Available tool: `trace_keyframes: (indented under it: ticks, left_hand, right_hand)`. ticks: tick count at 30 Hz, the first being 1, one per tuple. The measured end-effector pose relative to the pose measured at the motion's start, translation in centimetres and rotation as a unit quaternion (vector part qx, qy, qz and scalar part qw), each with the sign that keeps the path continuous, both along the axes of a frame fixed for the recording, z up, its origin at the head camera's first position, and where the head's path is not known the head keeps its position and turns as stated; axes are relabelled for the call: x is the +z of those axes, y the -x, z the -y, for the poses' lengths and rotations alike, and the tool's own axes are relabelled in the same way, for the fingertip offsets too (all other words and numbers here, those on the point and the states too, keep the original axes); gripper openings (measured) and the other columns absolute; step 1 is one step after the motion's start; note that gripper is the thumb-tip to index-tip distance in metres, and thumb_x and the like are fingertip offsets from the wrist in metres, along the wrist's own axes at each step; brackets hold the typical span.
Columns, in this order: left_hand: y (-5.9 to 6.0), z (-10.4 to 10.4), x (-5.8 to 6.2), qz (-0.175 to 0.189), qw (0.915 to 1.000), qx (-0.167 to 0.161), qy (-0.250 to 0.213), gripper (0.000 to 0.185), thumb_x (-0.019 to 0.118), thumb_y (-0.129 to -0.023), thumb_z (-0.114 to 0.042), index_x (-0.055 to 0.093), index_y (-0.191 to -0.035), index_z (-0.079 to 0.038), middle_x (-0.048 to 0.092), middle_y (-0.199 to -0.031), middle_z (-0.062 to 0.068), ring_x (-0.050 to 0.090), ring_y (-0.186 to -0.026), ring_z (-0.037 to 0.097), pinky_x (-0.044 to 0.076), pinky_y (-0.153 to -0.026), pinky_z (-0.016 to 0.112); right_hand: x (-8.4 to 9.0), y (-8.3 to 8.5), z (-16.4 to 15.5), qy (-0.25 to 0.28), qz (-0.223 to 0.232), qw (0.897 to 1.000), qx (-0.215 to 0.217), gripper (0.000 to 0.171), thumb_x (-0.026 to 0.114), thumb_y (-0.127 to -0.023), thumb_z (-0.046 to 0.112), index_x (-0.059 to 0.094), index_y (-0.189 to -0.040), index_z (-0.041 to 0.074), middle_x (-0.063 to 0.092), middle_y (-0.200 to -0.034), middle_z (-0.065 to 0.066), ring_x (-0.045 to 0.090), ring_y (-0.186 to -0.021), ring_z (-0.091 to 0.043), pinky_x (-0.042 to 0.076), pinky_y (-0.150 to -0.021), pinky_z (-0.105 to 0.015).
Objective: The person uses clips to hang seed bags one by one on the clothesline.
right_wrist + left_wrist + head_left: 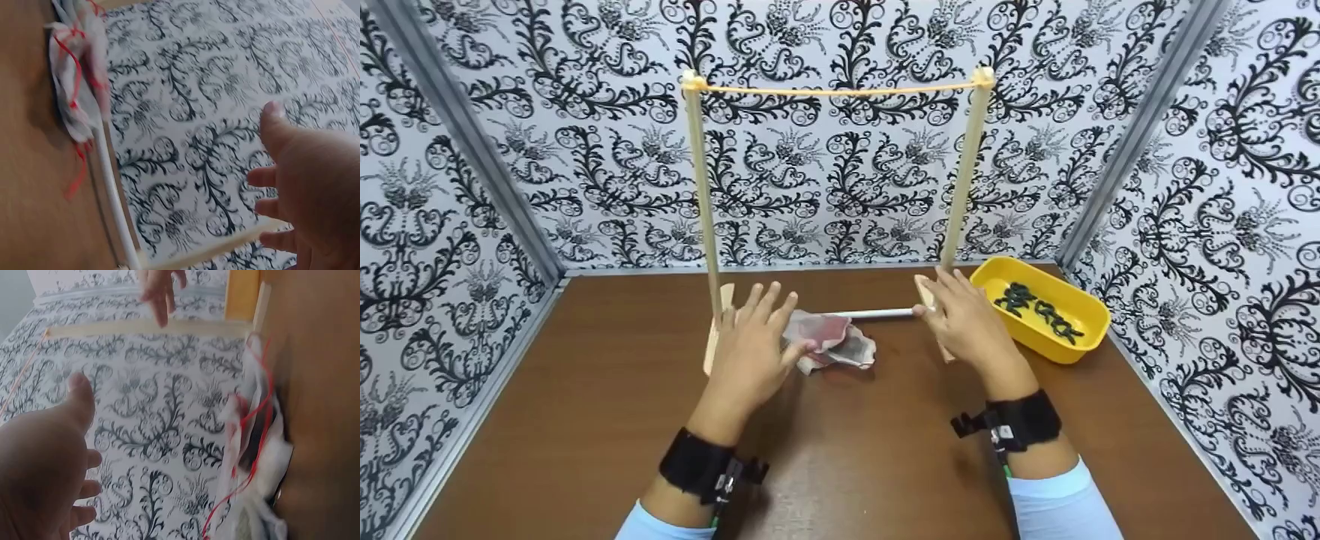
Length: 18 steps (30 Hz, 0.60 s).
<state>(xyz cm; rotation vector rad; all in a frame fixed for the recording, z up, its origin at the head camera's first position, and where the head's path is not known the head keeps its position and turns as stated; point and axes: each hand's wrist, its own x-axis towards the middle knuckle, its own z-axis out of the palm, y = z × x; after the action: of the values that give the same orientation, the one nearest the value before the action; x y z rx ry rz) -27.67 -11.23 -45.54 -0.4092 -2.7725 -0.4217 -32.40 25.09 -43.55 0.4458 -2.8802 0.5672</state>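
A light wooden frame stands upright, with a left post [705, 187], a right post [966, 172] and an orange cord [840, 91] tied between their tops. A white rod [877, 313] joins the posts low down. My left hand [754, 345] has its fingers spread beside the left post's foot; whether it touches is unclear. Near the right foot [924, 289] is my right hand [971, 322], fingers extended and holding nothing. Between the hands lie thin, sheer whitish pouches [840, 349] in a small heap. Red drawstrings [264, 439] trail from them in both wrist views.
To the right of the frame sits a yellow tub [1039, 341] with several small dark pieces [1046, 311], perhaps clips, inside. The brown table [855, 457] meets patterned walls [840, 165] at the back and sides, with grey metal posts [1147, 127] at the corners.
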Motion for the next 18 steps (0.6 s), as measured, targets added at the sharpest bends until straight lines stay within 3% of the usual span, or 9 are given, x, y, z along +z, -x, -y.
trace_keyframes:
  ticks: [5,9,12,14,16,18]
  left_hand:
    - [-0.2,-1.6,-0.5,0.026,0.9985,-0.043,0.023,0.093,0.051,-0.104,-0.079,0.039,-0.177,-0.022,0.025,-0.188,0.008,0.024,-0.177,0.038,0.018,-0.141,0.070]
    - [-0.4,-2.8,-0.9,0.035,0.9966,-0.073,0.019,0.092,0.053,-0.103,-0.079,0.042,-0.176,-0.025,0.027,-0.188,0.006,0.024,-0.177,0.036,0.019,-0.141,0.069]
    - [-0.6,-3.8,-1.1,0.034,0.9943,-0.100,0.015,0.090,0.057,-0.103,-0.078,0.045,-0.175,-0.024,0.030,-0.187,0.007,0.025,-0.177,0.036,0.021,-0.141,0.070]
    - [-0.7,-4.4,-1.3,0.034,0.9920,-0.120,0.017,0.091,0.058,-0.103,-0.077,0.046,-0.174,-0.022,0.032,-0.187,0.008,0.027,-0.176,0.037,0.023,-0.140,0.070]
    - [-0.9,-5.1,-1.5,0.036,0.9896,-0.137,0.024,0.091,0.057,-0.103,-0.078,0.047,-0.174,-0.022,0.034,-0.186,0.007,0.029,-0.175,0.037,0.025,-0.140,0.071]
    - [-1.2,-5.9,-1.7,0.039,0.9879,-0.146,0.035,0.091,0.056,-0.103,-0.079,0.048,-0.174,-0.022,0.035,-0.186,0.007,0.030,-0.175,0.037,0.025,-0.139,0.072]
  right_hand:
    - [0.6,1.6,-2.9,0.024,0.015,0.999,-0.036,0.066,0.058,-0.117,0.050,0.054,-0.166,0.007,0.043,-0.179,-0.023,0.040,-0.166,-0.052,0.029,-0.137,-0.072]
    - [0.9,3.2,-6.3,0.028,0.057,0.996,-0.070,0.062,0.057,-0.118,0.047,0.057,-0.163,0.004,0.056,-0.167,-0.028,0.053,-0.154,-0.054,0.039,-0.131,-0.074]
    - [1.1,4.8,-8.9,0.021,0.105,0.990,-0.092,0.063,0.055,-0.118,0.046,0.054,-0.165,0.003,0.064,-0.158,-0.029,0.070,-0.125,-0.051,0.056,-0.112,-0.071]
    - [1.1,6.0,-10.5,0.005,0.120,0.989,-0.092,0.059,0.055,-0.119,0.042,0.057,-0.161,0.000,0.069,-0.150,-0.030,0.073,-0.107,-0.044,0.061,-0.101,-0.066]
    - [0.8,6.9,-11.9,-0.004,0.139,0.986,-0.088,0.050,0.057,-0.119,0.033,0.064,-0.150,-0.004,0.076,-0.127,-0.028,0.068,-0.085,-0.034,0.063,-0.083,-0.056]
    - [0.5,7.6,-13.0,-0.013,0.152,0.985,-0.080,0.034,0.060,-0.116,0.022,0.072,-0.131,-0.006,0.076,-0.103,-0.020,0.063,-0.080,-0.023,0.061,-0.076,-0.043]
